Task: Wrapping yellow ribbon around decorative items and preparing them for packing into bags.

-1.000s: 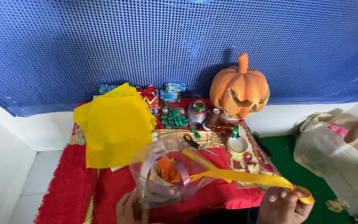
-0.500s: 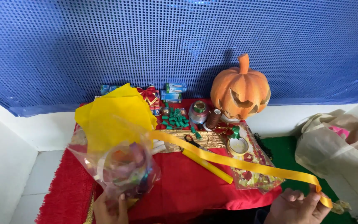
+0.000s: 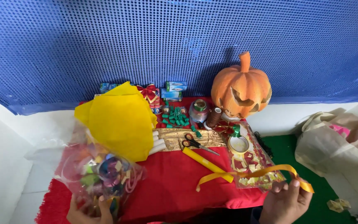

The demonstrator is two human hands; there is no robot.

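Note:
My left hand [image 3: 88,210] grips the bottom of a clear plastic bag [image 3: 98,172] stuffed with coloured ribbon rolls, held up at the lower left over the red cloth [image 3: 166,182]. My right hand [image 3: 286,202] at the lower right pinches a yellow ribbon [image 3: 249,173], which loops leftward over the cloth to a loose end near a yellow stick [image 3: 206,161]. Black-handled scissors [image 3: 195,143] lie just beyond the stick.
An orange carved pumpkin [image 3: 241,87] stands at the back right. Yellow felt sheets [image 3: 119,120] lie at the left. Green beads [image 3: 177,118], a jar [image 3: 199,110], small boxes [image 3: 175,86] and a confetti packet [image 3: 251,159] crowd the middle. A beige bag [image 3: 336,139] sits right.
My left hand has carried the bag of ribbons from the centre to the lower left. The yellow ribbon has come free of the bag and now hangs slack from my right hand.

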